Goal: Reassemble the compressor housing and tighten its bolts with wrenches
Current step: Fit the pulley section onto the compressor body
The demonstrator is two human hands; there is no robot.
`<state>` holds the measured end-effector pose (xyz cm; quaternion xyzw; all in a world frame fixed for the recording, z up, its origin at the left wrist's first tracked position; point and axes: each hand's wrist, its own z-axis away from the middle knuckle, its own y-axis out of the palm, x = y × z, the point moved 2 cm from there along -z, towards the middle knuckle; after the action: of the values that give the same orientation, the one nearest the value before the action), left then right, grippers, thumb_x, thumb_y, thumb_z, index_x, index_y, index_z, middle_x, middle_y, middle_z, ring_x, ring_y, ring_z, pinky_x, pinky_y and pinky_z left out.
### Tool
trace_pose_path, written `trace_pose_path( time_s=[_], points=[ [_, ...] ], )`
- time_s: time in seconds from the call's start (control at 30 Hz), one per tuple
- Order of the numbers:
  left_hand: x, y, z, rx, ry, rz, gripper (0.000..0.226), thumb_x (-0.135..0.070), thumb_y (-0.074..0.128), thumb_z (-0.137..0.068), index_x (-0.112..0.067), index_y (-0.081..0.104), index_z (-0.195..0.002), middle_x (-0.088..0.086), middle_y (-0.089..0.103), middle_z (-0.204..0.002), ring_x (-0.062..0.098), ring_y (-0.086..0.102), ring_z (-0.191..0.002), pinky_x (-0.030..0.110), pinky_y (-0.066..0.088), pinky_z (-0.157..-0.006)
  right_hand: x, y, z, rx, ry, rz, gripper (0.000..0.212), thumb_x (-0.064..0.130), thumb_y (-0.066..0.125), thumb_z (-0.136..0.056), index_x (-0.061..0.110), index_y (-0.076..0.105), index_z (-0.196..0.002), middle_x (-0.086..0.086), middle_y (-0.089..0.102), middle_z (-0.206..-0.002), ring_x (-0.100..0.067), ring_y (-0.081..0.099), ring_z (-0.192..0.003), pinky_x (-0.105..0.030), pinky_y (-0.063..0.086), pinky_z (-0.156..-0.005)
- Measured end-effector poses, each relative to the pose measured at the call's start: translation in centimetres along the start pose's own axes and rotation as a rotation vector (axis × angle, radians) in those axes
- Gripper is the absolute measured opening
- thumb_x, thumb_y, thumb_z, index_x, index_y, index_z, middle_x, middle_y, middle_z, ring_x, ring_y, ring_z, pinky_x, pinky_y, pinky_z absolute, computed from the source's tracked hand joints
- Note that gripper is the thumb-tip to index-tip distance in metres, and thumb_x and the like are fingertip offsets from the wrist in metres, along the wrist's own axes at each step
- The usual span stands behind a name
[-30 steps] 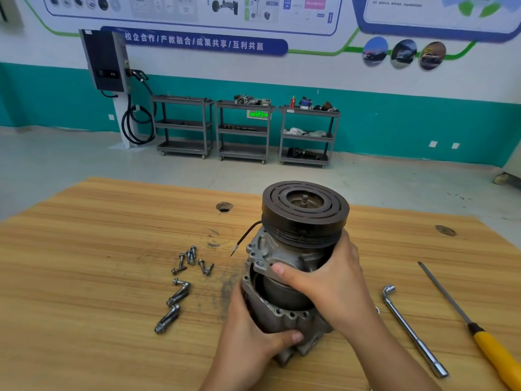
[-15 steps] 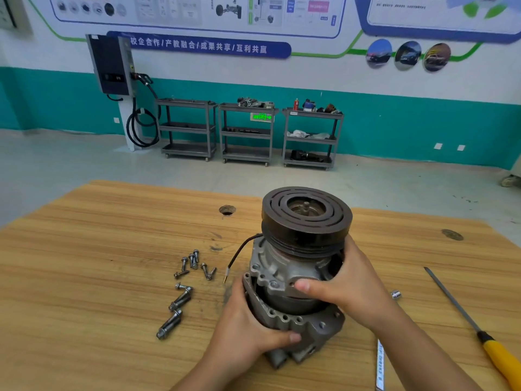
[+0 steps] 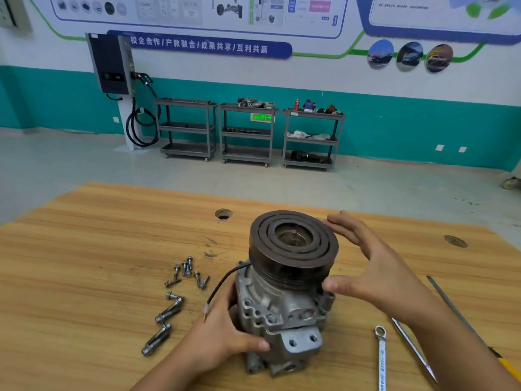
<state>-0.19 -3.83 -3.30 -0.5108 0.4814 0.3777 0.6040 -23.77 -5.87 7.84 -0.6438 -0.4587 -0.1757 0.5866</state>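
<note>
**Housing halves closed; right hand lifts to the pulley**

My right hand (image 3: 375, 272) has left the body and now cups the pulley (image 3: 293, 244) with fingers spread wide, thumb at the lower groove, gripping nothing firmly. The gap I saw earlier between the housing sections looks closed. My left hand (image 3: 222, 331) clasps the compressor housing (image 3: 282, 314) low on its side, just below centre frame. I judge the shells seated, so bolting comes next.

The housing is rough cast aluminium with lugs and bolt holes; the pulley is dark, ringed steel. A thin black wire (image 3: 225, 280) curls off left. Loose bolts (image 3: 180, 292) lie at left of centre, untouched. A slim ring wrench (image 3: 381, 359) lies on the wood-grain table (image 3: 84, 263) at lower right.
</note>
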Motion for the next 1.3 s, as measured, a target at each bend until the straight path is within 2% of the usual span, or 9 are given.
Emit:
trace_pose_path(
  time_s=[0.2, 0.4, 0.5, 0.7, 0.8, 0.97, 1.03, 1.13, 1.3],
  points=[
    [-0.8, 0.3, 0.0, 0.023, 0.059, 0.083, 0.096, -0.010, 0.086, -0.054, -0.050, 0.023, -0.115, -0.024, 0.039, -0.121, -0.036, 0.042, -0.091, -0.008, 0.034, -0.068, -0.4, 1.7, -0.4, 0.157, -0.035, -0.159, 0.115, 0.079, 0.075, -0.033, 0.042, 0.035, -0.134, 0.031, 0.047, -0.133, 0.012, 0.038, -0.126, -0.022, 0.031, -0.107],
    [-1.2, 1.5, 1.9, 0.008, 0.109, 0.154, 0.129, -0.059, 0.085, -0.034, -0.047, 0.005, -0.134, -0.033, 0.032, -0.134, -0.024, 0.037, -0.117, -0.003, 0.033, -0.086, -1.8, 3.5, 0.0, 0.143, 0.030, -0.281, 0.108, 0.081, 0.072, -0.038, 0.039, 0.040, -0.132, 0.021, 0.050, -0.136, 0.003, 0.041, -0.129, -0.035, 0.030, -0.113],
    [-1.3, 2.7, 2.3, -0.050, 0.140, 0.140, 0.127, -0.075, 0.077, -0.027, -0.060, 0.002, -0.128, -0.046, 0.031, -0.128, -0.028, 0.034, -0.115, -0.006, 0.031, -0.083, -1.9, 3.7, 0.0, 0.124, 0.030, -0.286, 0.109, 0.086, 0.066, -0.041, 0.034, 0.041, -0.133, 0.018, 0.051, -0.135, 0.001, 0.043, -0.128, -0.033, 0.033, -0.110],
    [-1.4, 1.5, 1.5, -0.032, 0.118, 0.152, 0.127, -0.068, 0.083, -0.025, -0.057, 0.018, -0.134, -0.028, 0.042, -0.137, -0.012, 0.042, -0.121, 0.002, 0.038, -0.086, -1.3, 3.3, 0.0, 0.055, 0.042, -0.209, 0.079, 0.083, 0.065, -0.043, 0.052, 0.042, -0.111, 0.034, 0.051, -0.116, 0.025, 0.044, -0.106, 0.004, 0.034, -0.080],
    [-1.6, 0.5, 0.9, 0.088, 0.081, 0.171, 0.139, -0.062, 0.087, -0.024, -0.044, 0.017, -0.143, -0.019, 0.048, -0.134, -0.010, 0.049, -0.116, 0.006, 0.042, -0.085, -1.0, 3.4, 0.0, 0.020, 0.042, -0.205, 0.071, 0.073, 0.068, -0.047, 0.052, 0.040, -0.109, 0.036, 0.052, -0.111, 0.028, 0.044, -0.101, 0.003, 0.037, -0.075],
    [-2.1, -0.2, 0.2, 0.120, 0.103, 0.245, 0.134, -0.043, 0.094, -0.032, -0.037, 0.023, -0.144, -0.008, 0.049, -0.139, 0.011, 0.051, -0.124, 0.029, 0.046, -0.100, -1.2, 3.8, 0.4, 0.076, 0.047, -0.248, 0.094, 0.081, 0.071, -0.032, 0.050, 0.038, -0.114, 0.043, 0.047, -0.109, 0.031, 0.043, -0.099, 0.007, 0.033, -0.073],
    [-2.1, -0.3, 0.0, 0.117, 0.121, 0.249, 0.128, -0.040, 0.095, -0.033, -0.037, 0.028, -0.141, -0.007, 0.053, -0.136, 0.012, 0.054, -0.122, 0.028, 0.049, -0.095, -1.9, 4.3, 0.9, 0.127, 0.058, -0.242, 0.114, 0.081, 0.073, -0.029, 0.042, 0.034, -0.129, 0.032, 0.045, -0.125, 0.020, 0.042, -0.113, 0.003, 0.034, -0.085],
    [-2.3, -0.6, -0.2, 0.110, 0.118, 0.211, 0.126, -0.041, 0.095, -0.031, -0.041, 0.030, -0.138, -0.008, 0.055, -0.133, 0.010, 0.055, -0.119, 0.024, 0.050, -0.091, -2.9, 4.9, 1.7, 0.140, 0.063, -0.225, 0.126, 0.072, 0.080, -0.032, 0.037, 0.025, -0.140, 0.016, 0.038, -0.142, 0.001, 0.040, -0.128, -0.024, 0.037, -0.107],
    [-2.4, -1.1, -0.7, 0.104, 0.107, 0.131, 0.112, -0.045, 0.094, -0.030, -0.061, 0.034, -0.124, -0.014, 0.051, -0.135, 0.010, 0.054, -0.120, 0.035, 0.047, -0.100, -4.2, 5.5, 2.2, 0.114, 0.054, -0.309, 0.133, 0.061, 0.088, -0.034, 0.030, 0.023, -0.145, 0.010, 0.039, -0.146, -0.005, 0.040, -0.132, -0.039, 0.034, -0.111]
  ],
)
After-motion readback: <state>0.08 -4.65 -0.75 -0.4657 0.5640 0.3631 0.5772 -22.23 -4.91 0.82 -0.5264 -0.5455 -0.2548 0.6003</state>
